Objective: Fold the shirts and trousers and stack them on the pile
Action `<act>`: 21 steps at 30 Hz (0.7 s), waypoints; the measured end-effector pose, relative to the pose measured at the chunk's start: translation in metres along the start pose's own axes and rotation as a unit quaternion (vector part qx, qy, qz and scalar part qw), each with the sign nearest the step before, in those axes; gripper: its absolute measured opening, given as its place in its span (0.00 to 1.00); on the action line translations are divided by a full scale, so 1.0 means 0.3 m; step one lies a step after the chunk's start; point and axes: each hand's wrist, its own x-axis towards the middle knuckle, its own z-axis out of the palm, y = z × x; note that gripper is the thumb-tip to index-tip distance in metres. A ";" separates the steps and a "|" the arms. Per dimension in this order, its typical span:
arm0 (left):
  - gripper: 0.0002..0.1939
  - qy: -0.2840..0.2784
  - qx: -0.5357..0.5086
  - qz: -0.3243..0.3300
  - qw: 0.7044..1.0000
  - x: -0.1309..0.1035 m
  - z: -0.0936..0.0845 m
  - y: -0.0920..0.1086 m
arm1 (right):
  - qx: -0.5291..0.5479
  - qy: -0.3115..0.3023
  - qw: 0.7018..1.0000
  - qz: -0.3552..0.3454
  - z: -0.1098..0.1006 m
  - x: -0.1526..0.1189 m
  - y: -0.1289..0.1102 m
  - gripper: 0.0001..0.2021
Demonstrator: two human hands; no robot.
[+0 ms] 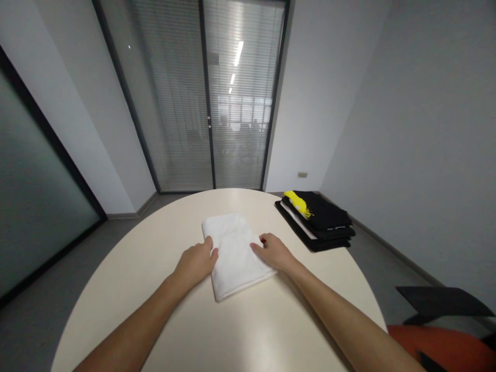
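Observation:
A white cloth (234, 253), folded into a flat rectangle, lies on the round cream table (186, 330). My left hand (197, 261) is at the cloth's left edge, its thumb and a finger close to each other on the border. At the right edge is my right hand (273, 250), with the thumb resting on top of the cloth and the fingers curled beside it. Both hands are closed around the edges. The cloth's near edge shows its folded layers.
A stack of folded black clothes (325, 214), the top one with a yellow print, sits at the table's right back edge. An orange and black chair (437, 346) stands at the lower right. Glass doors with blinds (240, 129) are beyond the table.

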 end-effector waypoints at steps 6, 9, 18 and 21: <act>0.10 0.010 -0.042 0.063 0.997 -0.021 0.028 0.056 | -0.010 -0.053 0.997 0.058 -0.067 0.039 0.032 0.17; 0.09 0.019 -0.065 0.096 0.993 -0.026 0.044 0.077 | -0.010 -0.068 0.994 0.085 -0.096 0.080 0.037 0.30; 0.09 0.044 -0.135 0.116 0.983 -0.022 0.054 0.073 | -0.084 -0.057 0.993 0.053 -0.111 0.171 0.004 0.20; 0.09 0.088 -0.137 0.168 0.972 -0.016 0.071 0.066 | -0.103 -0.031 0.992 0.064 -0.130 0.162 0.014 0.18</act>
